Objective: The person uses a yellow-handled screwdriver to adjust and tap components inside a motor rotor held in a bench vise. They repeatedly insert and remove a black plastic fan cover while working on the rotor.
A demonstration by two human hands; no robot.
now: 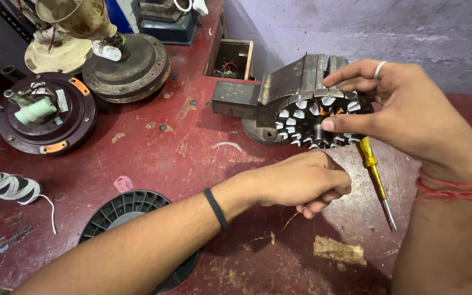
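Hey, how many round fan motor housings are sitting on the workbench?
3, all at the far left: a dark maroon one, a brown one right of it, a cream one behind. Others may lie out of frame.

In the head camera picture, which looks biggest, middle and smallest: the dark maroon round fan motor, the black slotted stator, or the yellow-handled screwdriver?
1. Dark maroon round fan motor, on the bench's far left.
2. Black slotted stator, gripped by the right hand; it sits nearer, so this ranking is unsure.
3. Yellow-handled screwdriver, plainly the smallest.
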